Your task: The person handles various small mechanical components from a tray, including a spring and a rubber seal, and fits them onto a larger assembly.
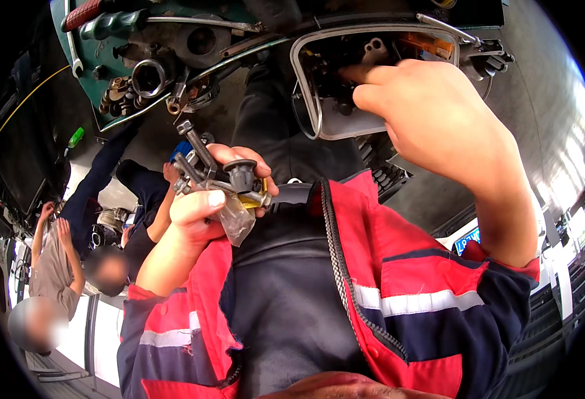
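While two co-workers [54,266] sit or crouch at the far left, the person in the red and navy jacket [425,286] handles loose hardware with both hands. Along the left edge of the green table [121,121] lies an open-ended wrench [74,54]; toward its far edge are a red-handled tool [83,13] and a green-handled screwdriver [113,25]. Small fittings [116,96] sit in a cluster at the near left corner, just beside a large metal ring [166,72].

Off the table's near edge, the left hand [219,193] has its fingers closed around several bolts [200,153], a black flanged plug [242,175] and a clear plastic bag [238,223]. This handful appears to be already gathered, with none of it fitted to anything.

Farther right, the right hand [432,106] reaches over the near edge of a pale-rimmed bin [352,125]. Its fingertips are lost among dark parts, so whether they grip anything cannot be told. Sorting seems unfinished, since a holed metal piece [374,48] and an orange item [429,45] remain inside. Beyond the bin's right edge lies a metal tool [488,53].
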The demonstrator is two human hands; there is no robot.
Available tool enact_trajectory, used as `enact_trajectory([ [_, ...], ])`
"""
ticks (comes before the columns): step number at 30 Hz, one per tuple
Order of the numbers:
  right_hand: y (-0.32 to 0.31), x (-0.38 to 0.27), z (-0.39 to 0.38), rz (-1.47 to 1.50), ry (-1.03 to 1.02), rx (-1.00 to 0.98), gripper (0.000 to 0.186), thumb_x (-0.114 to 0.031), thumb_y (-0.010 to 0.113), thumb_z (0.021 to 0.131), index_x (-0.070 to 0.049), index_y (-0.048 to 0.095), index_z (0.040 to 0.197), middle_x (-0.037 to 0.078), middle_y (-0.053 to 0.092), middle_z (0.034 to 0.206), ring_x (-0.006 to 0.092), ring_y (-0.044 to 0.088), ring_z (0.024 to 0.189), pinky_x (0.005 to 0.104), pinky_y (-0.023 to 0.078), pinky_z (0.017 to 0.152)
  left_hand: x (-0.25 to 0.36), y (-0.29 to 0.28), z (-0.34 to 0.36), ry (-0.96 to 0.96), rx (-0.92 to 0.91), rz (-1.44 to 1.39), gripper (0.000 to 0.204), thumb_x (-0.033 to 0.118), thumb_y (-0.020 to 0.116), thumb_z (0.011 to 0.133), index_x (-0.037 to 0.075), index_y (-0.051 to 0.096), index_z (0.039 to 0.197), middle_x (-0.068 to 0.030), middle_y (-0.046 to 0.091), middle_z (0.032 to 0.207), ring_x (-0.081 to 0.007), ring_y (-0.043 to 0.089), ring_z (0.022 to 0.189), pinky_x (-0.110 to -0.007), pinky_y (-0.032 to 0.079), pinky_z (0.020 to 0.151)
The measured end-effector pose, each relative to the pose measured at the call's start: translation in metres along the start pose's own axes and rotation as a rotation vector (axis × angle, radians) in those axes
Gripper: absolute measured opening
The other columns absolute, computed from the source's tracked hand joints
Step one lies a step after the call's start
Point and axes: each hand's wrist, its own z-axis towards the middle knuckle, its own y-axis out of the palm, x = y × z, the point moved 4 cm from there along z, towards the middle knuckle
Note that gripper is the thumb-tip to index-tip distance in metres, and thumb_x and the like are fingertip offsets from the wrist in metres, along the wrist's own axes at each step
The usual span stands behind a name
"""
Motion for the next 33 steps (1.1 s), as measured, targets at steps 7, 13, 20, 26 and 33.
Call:
enact_trajectory([
  [7, 0.003, -0.007, 0.002, -0.125, 0.131, 0.156, 0.013, -0.005, 0.061, 0.071, -0.007, 0.064, 0.083, 0.009, 0.061, 0.08, 0.0279, 0.063, 0.078, 0.0395, 0.051, 0.069, 0.003, 0.002, 0.001, 0.014, 0.007, 0.009, 0.044, 0.019, 0.068, 0.073, 0.012, 0.055, 0.114, -0.0243, 0.054, 0.114, -0.0418, 0.061, 0.099, -0.045, 0.057, 0.071],
  [13, 0.005, -0.008, 0.005, -0.101, 0.06, 0.151, 0.015, -0.003, 0.061, 0.07, -0.007, 0.064, 0.084, 0.008, 0.065, 0.09, 0.0266, 0.062, 0.079, 0.0368, 0.051, 0.072, 0.001, 0.003, 0.003, -0.001, -0.003, 0.022, 0.043, 0.019, 0.068, 0.073, 0.012, 0.056, 0.114, -0.024, 0.054, 0.114, -0.0414, 0.061, 0.1, -0.044, 0.057, 0.071],
  [20, 0.004, -0.005, -0.009, -0.085, 0.053, 0.057, 0.019, -0.002, 0.059, 0.07, -0.007, 0.063, 0.088, 0.003, 0.065, 0.115, 0.0234, 0.059, 0.087, 0.0367, 0.046, 0.078, -0.005, 0.0, 0.0, 0.004, 0.01, 0.017, 0.044, 0.019, 0.068, 0.071, 0.011, 0.056, 0.113, -0.0238, 0.054, 0.114, -0.0414, 0.061, 0.1, -0.045, 0.057, 0.071],
  [26, 0.003, -0.007, -0.013, -0.014, -0.005, 0.124, 0.018, -0.002, 0.06, 0.069, -0.006, 0.063, 0.086, 0.003, 0.065, 0.109, 0.0223, 0.057, 0.088, 0.0367, 0.042, 0.081, -0.003, 0.003, 0.0, -0.007, -0.008, 0.009, 0.043, 0.019, 0.068, 0.072, 0.011, 0.057, 0.113, -0.0241, 0.054, 0.114, -0.0421, 0.06, 0.101, -0.046, 0.057, 0.072],
  [33, 0.002, -0.006, -0.007, -0.028, 0.008, 0.073, 0.017, -0.001, 0.061, 0.068, -0.005, 0.062, 0.084, 0.004, 0.065, 0.105, 0.0239, 0.058, 0.09, 0.0372, 0.043, 0.082, 0.001, -0.001, 0.002, -0.013, -0.076, -0.082, 0.044, 0.02, 0.068, 0.071, 0.01, 0.057, 0.112, -0.0243, 0.055, 0.114, -0.0416, 0.061, 0.101, -0.047, 0.057, 0.073],
])
